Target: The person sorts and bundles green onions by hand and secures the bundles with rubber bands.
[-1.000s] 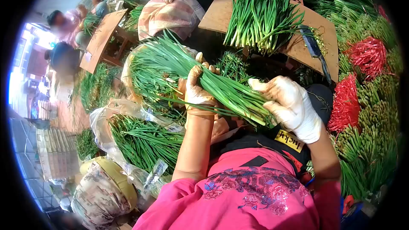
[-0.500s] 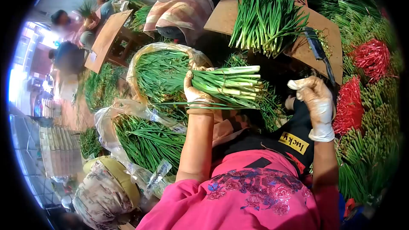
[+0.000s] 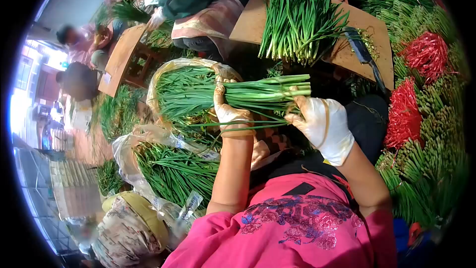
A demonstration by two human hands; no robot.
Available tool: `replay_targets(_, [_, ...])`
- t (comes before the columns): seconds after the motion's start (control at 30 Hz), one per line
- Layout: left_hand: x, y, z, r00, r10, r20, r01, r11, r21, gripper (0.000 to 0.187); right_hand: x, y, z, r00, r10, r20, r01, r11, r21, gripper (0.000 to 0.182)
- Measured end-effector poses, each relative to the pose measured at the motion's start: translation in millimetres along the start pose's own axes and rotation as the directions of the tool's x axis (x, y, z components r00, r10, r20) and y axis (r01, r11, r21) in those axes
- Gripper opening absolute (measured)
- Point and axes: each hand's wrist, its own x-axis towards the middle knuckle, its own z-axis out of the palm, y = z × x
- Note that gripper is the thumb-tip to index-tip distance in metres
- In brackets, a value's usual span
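Note:
A bunch of garlic chives (image 3: 263,90) lies sideways in front of me, its pale stem ends to the right. My left hand (image 3: 232,110), in a whitish glove, is wrapped round the bunch at its middle. At the stem ends, my gloved right hand (image 3: 323,125) has its fingers curled against the lower stems. A loose long strand runs below the bunch to those fingertips. The bunch's leaves trail over an open plastic bag of chives (image 3: 184,65).
A wooden board (image 3: 379,34) holds a pile of chives (image 3: 300,22) and a dark-bladed knife (image 3: 358,44). Red ties (image 3: 404,114) lie on stacked bundles (image 3: 431,134) at right. Another bag of chives (image 3: 173,168) stands at lower left. Co-workers sit nearby, one in a cap (image 3: 131,228).
My right hand has moved left from beside my knee to the stem ends, where its fingers now close on stems. My left hand keeps its hold on the bunch.

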Motion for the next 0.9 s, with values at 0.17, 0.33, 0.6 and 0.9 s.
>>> replay_targets(0.17, [-29, -17, 15, 0.987, 0.143, 0.072, -0.151, 0.981, 0.124, 0.032, 18, 9, 38, 0.991, 0.035, -0.127, -0.014, 0.987, 0.157, 0.018])
replay_targets(0.33, [-26, 11, 36, 0.992, 0.124, -0.002, -0.124, 0.992, 0.007, 0.036, 0, -24, -31, 0.730, -0.179, 0.660, -0.645, 0.142, 0.751, 0.009])
replay_targets(0.6, [19, 114, 11, 0.965, 0.231, 0.125, -0.242, 0.966, 0.086, 0.043, 21, 8, 104, 0.989, 0.072, -0.132, 0.002, 0.872, 0.489, 0.051])
replay_targets(0.9, [3, 143, 4, 0.742, -0.051, 0.668, 0.163, 0.981, -0.107, 0.038, -76, 39, 169, 0.185, -0.400, 0.898, -0.143, 0.893, 0.427, 0.060])
